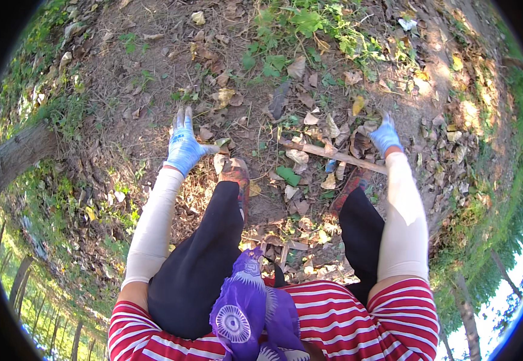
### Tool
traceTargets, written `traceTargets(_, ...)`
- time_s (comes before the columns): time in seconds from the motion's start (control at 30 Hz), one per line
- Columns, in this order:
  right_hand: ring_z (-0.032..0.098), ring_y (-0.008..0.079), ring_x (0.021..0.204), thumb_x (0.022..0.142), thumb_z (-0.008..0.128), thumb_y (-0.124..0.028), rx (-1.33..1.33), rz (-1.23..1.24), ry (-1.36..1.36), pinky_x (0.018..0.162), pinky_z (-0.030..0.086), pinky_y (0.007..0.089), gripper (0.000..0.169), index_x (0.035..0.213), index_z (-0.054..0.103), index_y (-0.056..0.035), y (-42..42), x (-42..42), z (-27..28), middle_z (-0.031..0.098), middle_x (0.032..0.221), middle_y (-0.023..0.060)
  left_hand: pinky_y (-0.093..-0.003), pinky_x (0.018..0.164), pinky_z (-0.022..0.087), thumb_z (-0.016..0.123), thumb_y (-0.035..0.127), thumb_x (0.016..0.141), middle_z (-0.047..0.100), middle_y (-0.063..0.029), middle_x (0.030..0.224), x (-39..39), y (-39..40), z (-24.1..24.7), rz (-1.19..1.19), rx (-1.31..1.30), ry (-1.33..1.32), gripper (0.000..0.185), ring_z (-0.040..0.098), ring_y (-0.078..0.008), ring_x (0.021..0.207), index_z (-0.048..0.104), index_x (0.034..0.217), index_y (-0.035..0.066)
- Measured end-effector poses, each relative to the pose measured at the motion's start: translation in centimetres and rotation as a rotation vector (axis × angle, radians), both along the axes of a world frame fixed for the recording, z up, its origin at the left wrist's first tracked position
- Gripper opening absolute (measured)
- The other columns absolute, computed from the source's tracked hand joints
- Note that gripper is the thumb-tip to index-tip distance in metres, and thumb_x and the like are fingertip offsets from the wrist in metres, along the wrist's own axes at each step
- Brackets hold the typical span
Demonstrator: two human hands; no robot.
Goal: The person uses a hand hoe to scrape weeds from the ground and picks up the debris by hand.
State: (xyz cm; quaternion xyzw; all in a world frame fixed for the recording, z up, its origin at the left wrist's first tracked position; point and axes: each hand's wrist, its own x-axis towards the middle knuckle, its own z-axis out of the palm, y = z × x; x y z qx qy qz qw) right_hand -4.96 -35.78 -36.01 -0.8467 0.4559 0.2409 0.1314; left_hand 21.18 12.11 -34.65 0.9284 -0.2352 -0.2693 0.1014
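My left hand (184, 143), in a blue glove with greyish fingertips, is spread over the bare soil. Its thumb points towards a curled leaf (222, 142) by the toe of my patterned shoe (236, 173). On the other side, my right hand (385, 134) wears a similar blue glove. The fingers point forward, and the thumb is beside a brown dry leaf (360, 142); whether they touch is unclear. Between my feet and hands lies a wooden stick (333, 155), its right end passing near my right forearm. I see nothing held in either hand.
Dry leaves and twigs litter the soil (153, 90). Green weeds (306, 27) grow ahead. A tree trunk (19, 158) rises at the left. A dark flat piece (279, 100) lies beyond the stick, and a small blue scrap (330, 166) is beside it. A purple scarf (252, 307) hangs down before me.
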Motion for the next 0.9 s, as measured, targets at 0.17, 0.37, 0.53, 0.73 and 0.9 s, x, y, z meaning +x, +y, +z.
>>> traceTargets(0.17,0.047,0.0377,0.126,0.062,0.088,-0.042,0.194,-0.265,-0.502,0.104,0.042,0.0404,0.117,0.147,0.023,0.0048,4.9,-3.0,-4.9,0.040,0.139,0.0291,-0.0436,0.118,0.022,0.090,0.051,0.052,0.017,-0.0255,0.156,-0.8,0.0,-1.3,0.103,0.039,0.153,0.136,0.018,-0.0390,0.145,0.011,0.153,0.003)
traceTargets(0.37,0.045,0.0384,0.128,0.071,0.082,-0.026,-0.009,-0.101,-0.015,0.101,0.046,0.0441,0.106,0.153,0.016,-0.0102,15.3,8.3,2.7,0.044,0.138,0.0276,-0.0419,0.111,0.034,0.091,0.035,0.054,0.027,-0.0269,0.151,-4.5,-2.5,-1.0,-0.023,-0.048,0.099,0.127,0.032,-0.0406,0.139,0.016,0.152,0.006)
traceTargets(0.53,0.054,0.0383,0.119,0.072,0.073,-0.009,-0.093,-0.150,-0.300,0.099,0.046,0.0409,0.067,0.133,0.047,-0.0015,14.5,7.7,0.1,0.052,0.133,0.0235,-0.0426,0.093,0.047,0.072,0.010,0.075,0.048,-0.0180,0.131,-5.5,-1.9,-3.5,0.003,-0.215,0.050,0.082,0.053,-0.0366,0.117,0.032,0.146,0.009)
traceTargets(0.73,0.063,0.0255,0.105,0.080,0.074,-0.011,-0.002,-0.189,-0.748,0.090,0.051,0.0374,0.044,0.121,0.059,-0.0043,14.1,9.5,3.6,0.061,0.118,0.0155,-0.0382,0.083,0.052,0.061,0.003,0.078,0.060,-0.0137,0.112,-2.5,-1.3,-3.0,0.135,-0.443,-0.132,0.047,0.062,-0.0346,0.097,0.056,0.125,0.007)
traceTargets(0.9,0.064,0.0232,0.100,0.078,0.077,-0.012,0.153,0.073,-0.909,0.084,0.056,0.0335,0.042,0.116,0.060,-0.0066,17.5,14.6,6.5,0.059,0.115,0.0127,-0.0358,0.094,0.048,0.069,0.012,0.081,0.058,-0.0143,0.122,-0.2,-0.8,-2.4,0.205,-0.341,-0.126,0.048,0.059,-0.0310,0.112,0.056,0.127,0.007)
